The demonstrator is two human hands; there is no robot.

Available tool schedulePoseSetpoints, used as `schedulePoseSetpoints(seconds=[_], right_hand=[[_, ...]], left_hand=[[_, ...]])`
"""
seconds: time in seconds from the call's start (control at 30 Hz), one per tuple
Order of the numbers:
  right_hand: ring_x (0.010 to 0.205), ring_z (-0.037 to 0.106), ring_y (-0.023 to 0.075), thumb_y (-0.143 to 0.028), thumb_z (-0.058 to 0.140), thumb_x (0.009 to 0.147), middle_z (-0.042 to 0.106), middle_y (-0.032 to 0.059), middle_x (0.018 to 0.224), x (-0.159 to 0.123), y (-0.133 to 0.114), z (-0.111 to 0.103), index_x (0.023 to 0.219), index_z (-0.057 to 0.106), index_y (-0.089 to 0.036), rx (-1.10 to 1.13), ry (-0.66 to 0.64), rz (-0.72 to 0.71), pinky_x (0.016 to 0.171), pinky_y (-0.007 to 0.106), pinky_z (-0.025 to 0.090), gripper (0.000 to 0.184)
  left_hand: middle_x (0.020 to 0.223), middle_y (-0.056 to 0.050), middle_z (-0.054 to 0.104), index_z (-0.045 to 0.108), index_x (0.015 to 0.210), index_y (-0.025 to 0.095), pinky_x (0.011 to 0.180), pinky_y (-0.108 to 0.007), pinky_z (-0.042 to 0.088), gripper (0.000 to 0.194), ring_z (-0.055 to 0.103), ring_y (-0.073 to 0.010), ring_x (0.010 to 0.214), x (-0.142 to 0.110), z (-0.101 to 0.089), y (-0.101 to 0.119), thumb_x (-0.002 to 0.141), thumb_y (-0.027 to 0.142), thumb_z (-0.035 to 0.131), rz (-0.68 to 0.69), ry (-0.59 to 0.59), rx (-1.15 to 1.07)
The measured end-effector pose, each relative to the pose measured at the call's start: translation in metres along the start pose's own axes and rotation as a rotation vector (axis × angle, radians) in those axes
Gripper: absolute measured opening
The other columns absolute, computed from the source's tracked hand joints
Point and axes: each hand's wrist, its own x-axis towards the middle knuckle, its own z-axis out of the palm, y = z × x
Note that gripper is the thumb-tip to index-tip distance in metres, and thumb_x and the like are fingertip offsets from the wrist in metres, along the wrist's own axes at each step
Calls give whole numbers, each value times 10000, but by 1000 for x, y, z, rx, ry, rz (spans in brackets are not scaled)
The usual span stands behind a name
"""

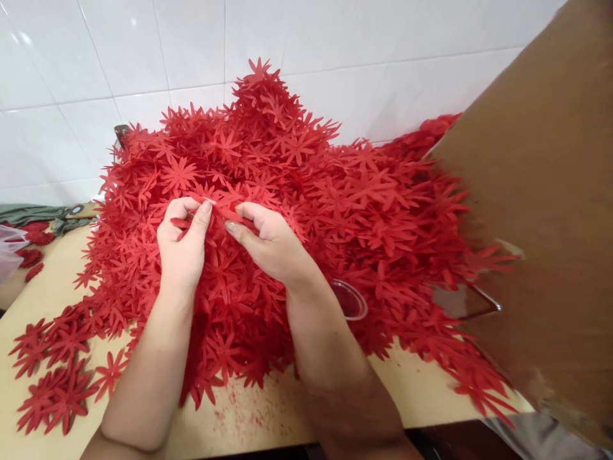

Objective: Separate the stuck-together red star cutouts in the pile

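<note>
A person's left hand [186, 239] and right hand [265, 237] pinch a red, long-petalled flower cutout [226, 213] above a large heap of matching red flowers [299, 182], spread toward the pale yellow tabletop's [249, 418] front edge.

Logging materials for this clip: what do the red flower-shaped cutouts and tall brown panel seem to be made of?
Red flower-shaped cutouts: probably matte fabric or paper; they look thin and shine little. Tall brown panel: likely dull cardboard; its flat face looks scuffed in places.
</note>
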Motion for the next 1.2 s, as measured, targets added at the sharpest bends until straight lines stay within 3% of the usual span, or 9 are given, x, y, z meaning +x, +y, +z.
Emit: schedulePoseSetpoints(seconds=[0.1, 0.2, 0.3, 0.43, 0.63, 0.8, 0.87, 1.0, 1.2], right_hand=[[678, 549, 110, -267, 554, 774, 596, 13, 745, 0, 4, -4, 772, 556, -152, 38, 69, 53, 669, 260, 459, 115], [682, 536, 101, -263, 585, 744, 582, 7, 728, 2, 5, -10, 742, 553, -158, 63, 164, 57, 641, 236, 448, 110], [591, 447, 71, -298, 564, 771, 485, -25, 622, 2, 4, -13, 640, 475, -173, 33, 192, 54, 563, 210, 386, 202], [490, 286, 48, -398, 498, 828, 274, -55, 524, 2, 5, -9, 545, 308, -187, -51, 199, 89, 475, 216, 255, 401], [507, 394, 64, -473, 447, 850, 336, -49, 527, 3, 12, -4, 580, 345, -192, 35, 259, 95, 512, 214, 342, 403], [548, 463, 53, -321, 534, 811, 550, -14, 766, 4, 11, -4, 824, 498, -188, 102, 270, 57, 535, 210, 416, 139], [532, 492, 55, -292, 537, 805, 569, -14, 759, 3, 9, -3, 895, 525, -191, 124, 266, 63, 517, 208, 428, 136], [429, 461, 58, -370, 542, 814, 486, -56, 543, 4, 9, 1, 807, 529, -190, 147, 335, 90, 434, 201, 397, 181], [536, 536, 87, -473, 589, 763, 597, -4, 679, 7, 16, -1, 813, 564, -187, 132, 434, 103, 463, 216, 461, 291]], left_hand=[[596, 64, 450, 513, 703, 206, 481, -201, 369, 332, 377, -36, 489, 8, -11, 2, 701, 506, 655, -81, 142, -43], [694, 45, 521, 548, 781, 231, 447, -214, 346, 336, 417, -41, 529, 17, -22, 1, 693, 538, 653, -98, 201, -34], [824, 14, 576, 582, 892, 233, 463, -207, 356, 399, 462, -46, 592, 16, -21, 1, 679, 564, 650, -100, 143, 1], [812, 3, 576, 581, 946, 213, 515, -190, 391, 505, 497, -52, 630, 7, -10, 4, 662, 628, 615, -131, 19, 0], [873, -31, 595, 595, 930, 218, 505, -204, 403, 493, 521, -64, 617, 6, -13, 16, 756, 661, 468, -261, -62, -79], [872, -29, 599, 597, 874, 219, 538, -200, 441, 468, 548, -77, 662, 2, -7, 16, 796, 644, 420, -313, -56, -101], [852, -23, 600, 597, 863, 221, 558, -201, 455, 472, 553, -80, 672, 0, -3, 12, 796, 649, 411, -297, -70, -76], [911, -25, 625, 607, 957, 213, 658, -218, 494, 446, 597, -107, 796, -4, 0, 4, 764, 606, 517, -243, -139, -33], [883, -25, 667, 646, 1041, 218, 667, -229, 509, 384, 607, -111, 756, -4, 0, 6, 711, 410, 680, -198, -217, -41]])
